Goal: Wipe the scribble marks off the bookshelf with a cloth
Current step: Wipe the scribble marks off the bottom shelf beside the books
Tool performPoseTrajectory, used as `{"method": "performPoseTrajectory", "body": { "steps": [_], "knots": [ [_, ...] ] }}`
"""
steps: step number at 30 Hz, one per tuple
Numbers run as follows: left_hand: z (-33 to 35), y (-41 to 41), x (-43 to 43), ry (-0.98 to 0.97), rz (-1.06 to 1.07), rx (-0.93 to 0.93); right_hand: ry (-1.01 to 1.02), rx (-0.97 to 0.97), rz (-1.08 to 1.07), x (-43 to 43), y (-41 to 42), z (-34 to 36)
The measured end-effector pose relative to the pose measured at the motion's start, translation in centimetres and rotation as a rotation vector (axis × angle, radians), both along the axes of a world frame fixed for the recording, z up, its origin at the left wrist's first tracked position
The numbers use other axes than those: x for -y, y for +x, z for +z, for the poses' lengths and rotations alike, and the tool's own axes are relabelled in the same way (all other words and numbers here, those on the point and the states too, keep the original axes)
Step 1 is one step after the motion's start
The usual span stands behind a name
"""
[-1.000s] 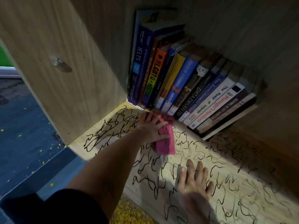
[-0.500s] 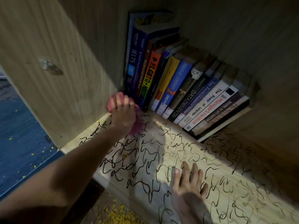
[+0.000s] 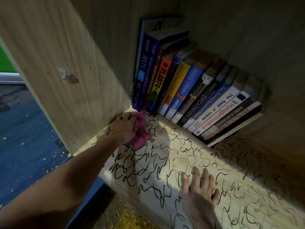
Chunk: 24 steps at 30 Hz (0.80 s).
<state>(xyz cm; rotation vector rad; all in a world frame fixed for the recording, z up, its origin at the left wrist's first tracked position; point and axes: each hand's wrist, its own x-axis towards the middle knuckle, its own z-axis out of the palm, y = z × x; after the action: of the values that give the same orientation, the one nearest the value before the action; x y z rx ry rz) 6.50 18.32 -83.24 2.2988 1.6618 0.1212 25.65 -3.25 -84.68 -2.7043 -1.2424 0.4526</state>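
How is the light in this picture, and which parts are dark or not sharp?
Head view: light falls on the middle of the shelf board, where the scribble marks read clearly; its right end and the books are in shade; the left hand and pink cloth look slightly smeared; the right hand is dim.

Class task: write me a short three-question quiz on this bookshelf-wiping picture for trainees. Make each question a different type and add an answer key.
1. True or false: the right hand lies flat on the scribbled shelf board and holds nothing.
2. Which hand grips the pink cloth? A) the left hand B) the right hand C) neither
3. Fill in: the large lettering on the spine of the tall blue Kaplan book, near the side panel, reads ___.

Key: 1 true; 2 A; 3 IELTS.
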Motion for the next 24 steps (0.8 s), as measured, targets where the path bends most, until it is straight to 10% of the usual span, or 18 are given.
{"method": "performPoseTrajectory", "body": {
  "steps": [24],
  "knots": [
    [1.8,0.3,3.6,-0.099,-0.089,0.146,-0.072,0.014,0.041,-0.2,0.5,-0.1]
  ]
}}
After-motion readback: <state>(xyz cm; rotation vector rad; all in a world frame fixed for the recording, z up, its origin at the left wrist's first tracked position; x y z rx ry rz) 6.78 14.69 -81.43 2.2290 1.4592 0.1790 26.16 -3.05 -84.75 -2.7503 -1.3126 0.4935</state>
